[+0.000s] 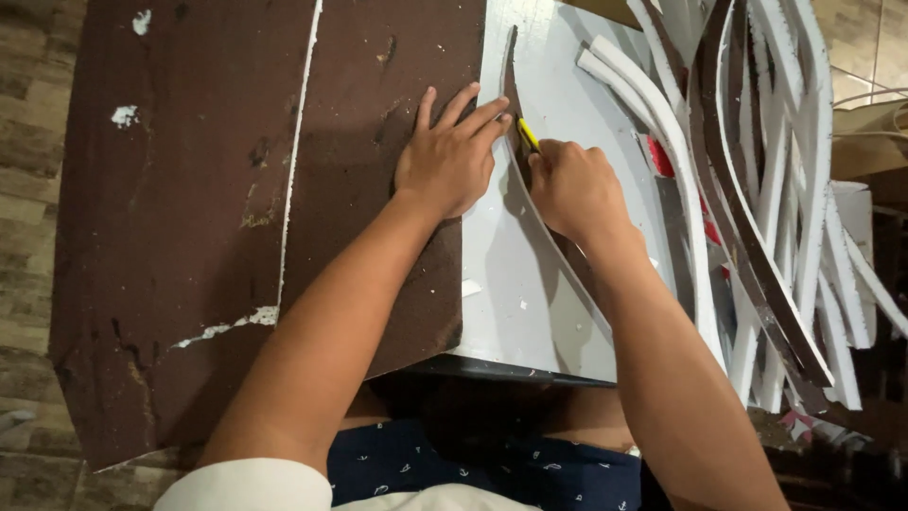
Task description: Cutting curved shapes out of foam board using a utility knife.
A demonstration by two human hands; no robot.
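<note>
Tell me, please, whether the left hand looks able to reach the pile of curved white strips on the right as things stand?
Probably not directly. The left hand lies flat on the white sheet, and the right hand with its yellow cutter sits between it and the curved strips, so it would have to cross over.

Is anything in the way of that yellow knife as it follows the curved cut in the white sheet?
Nothing visible. The right hand holds the knife in the cut on the white sheet; the left hand presses flat beside the line, fingertips near the blade, not across it.
</note>
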